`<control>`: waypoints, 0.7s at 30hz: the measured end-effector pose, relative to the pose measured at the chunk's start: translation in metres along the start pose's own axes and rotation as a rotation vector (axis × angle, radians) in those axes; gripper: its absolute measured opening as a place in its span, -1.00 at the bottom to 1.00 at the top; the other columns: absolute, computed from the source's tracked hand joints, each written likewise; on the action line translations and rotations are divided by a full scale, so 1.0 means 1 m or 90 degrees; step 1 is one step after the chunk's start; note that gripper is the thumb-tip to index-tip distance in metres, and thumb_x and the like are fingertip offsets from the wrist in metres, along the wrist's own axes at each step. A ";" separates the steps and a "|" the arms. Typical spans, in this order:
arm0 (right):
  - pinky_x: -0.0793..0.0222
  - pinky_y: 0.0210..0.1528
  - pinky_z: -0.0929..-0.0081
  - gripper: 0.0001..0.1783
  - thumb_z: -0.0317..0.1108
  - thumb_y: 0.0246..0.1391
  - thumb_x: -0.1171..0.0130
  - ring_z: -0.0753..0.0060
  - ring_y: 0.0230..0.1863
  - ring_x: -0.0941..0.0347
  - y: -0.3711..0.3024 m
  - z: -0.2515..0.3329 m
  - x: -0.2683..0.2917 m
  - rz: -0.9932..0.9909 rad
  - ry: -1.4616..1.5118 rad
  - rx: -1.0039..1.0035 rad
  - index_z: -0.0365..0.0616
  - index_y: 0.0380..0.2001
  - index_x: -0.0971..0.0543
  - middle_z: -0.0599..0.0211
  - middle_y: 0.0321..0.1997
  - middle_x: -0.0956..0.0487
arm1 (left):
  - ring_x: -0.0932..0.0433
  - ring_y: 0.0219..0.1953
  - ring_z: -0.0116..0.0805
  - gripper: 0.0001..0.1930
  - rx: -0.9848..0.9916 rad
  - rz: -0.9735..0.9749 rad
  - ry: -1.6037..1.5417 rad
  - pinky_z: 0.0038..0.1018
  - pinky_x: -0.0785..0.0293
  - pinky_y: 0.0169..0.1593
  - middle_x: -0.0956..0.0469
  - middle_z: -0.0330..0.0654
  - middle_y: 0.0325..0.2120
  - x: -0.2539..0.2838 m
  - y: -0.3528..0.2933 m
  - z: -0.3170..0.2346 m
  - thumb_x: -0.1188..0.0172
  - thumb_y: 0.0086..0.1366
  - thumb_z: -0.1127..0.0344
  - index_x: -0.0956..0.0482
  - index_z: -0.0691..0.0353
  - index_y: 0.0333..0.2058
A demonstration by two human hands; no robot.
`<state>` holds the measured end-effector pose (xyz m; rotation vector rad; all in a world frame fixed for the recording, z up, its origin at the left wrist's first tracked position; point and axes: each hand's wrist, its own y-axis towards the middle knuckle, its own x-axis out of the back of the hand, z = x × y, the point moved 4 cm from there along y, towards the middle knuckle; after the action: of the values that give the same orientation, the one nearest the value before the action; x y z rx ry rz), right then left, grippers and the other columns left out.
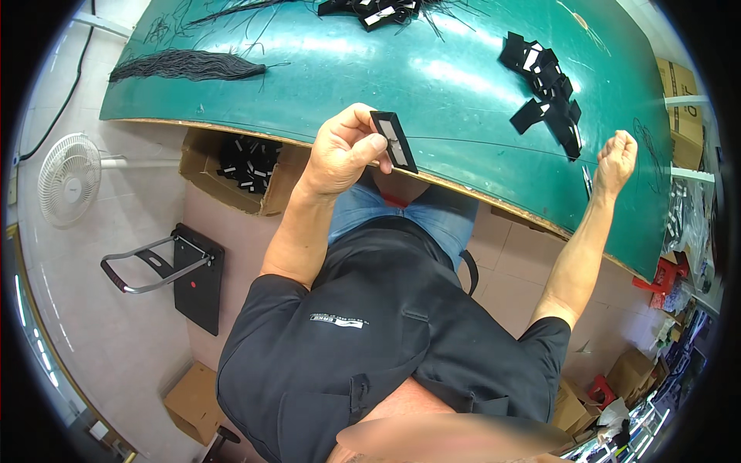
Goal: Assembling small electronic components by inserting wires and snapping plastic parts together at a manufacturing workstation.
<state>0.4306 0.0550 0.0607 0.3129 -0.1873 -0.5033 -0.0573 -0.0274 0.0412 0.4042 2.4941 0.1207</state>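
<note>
My left hand (pixel 340 153) is closed, pinching a flat black rectangular tag (pixel 407 154) with a pale strip on its face, just over the table's near edge. From the tag a thin dark cord (pixel 494 143) runs across to the right. My right hand (pixel 617 163) is raised at the right, its fingers closed around the cord's far end. Beside the right wrist lies a slim metal tool (pixel 587 182), partly hidden, perhaps snips. Between the hands and farther back, a strung-out pile of similar black tags (pixel 549 89) rests on the table.
The green table (pixel 332 100) carries a bundle of dark cords (pixel 193 66) at left and more black tags (pixel 378 11) at the far side. Below its edge stands a cardboard box (pixel 208 174) holding black pieces. A fan (pixel 69 180) and a folding platform cart (pixel 197 278) are at left.
</note>
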 end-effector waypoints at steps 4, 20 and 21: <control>-0.08 -0.56 0.74 -0.87 -0.36 0.37 -0.04 0.79 -0.56 -0.15 -0.021 0.013 -0.026 0.064 0.055 -0.014 -0.13 -0.11 -0.49 0.61 -0.49 -0.34 | -0.62 -0.36 -0.35 -0.83 -0.014 -0.009 0.109 -0.51 -0.61 -0.32 -0.55 -0.07 -0.29 -0.016 0.011 0.012 -0.18 0.34 0.53 -0.46 0.34 -0.11; -0.41 -0.25 0.61 -0.88 -0.53 0.30 -0.12 0.63 -0.33 -0.44 -0.116 0.071 -0.153 0.528 0.084 0.005 -0.25 -0.12 -0.53 0.43 -0.33 -0.54 | -0.67 -0.19 -0.08 -0.79 -0.492 0.091 0.782 -0.34 -0.66 -0.12 -0.57 -0.04 -0.27 -0.059 0.049 0.008 -0.25 0.18 0.68 -0.50 0.35 -0.23; -0.41 -0.26 0.59 -0.88 -0.53 0.26 -0.15 0.58 -0.34 -0.46 -0.114 0.075 -0.153 0.525 0.068 0.035 -0.24 -0.15 -0.54 0.39 -0.34 -0.55 | -0.67 -0.17 -0.04 -0.82 -0.522 0.089 0.799 -0.30 -0.67 -0.10 -0.57 -0.01 -0.26 -0.059 0.049 0.007 -0.25 0.22 0.66 -0.48 0.35 -0.23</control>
<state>0.2291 0.0186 0.0772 0.2864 -0.2085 0.3332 0.0050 0.0004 0.0771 0.1242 3.1625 1.8629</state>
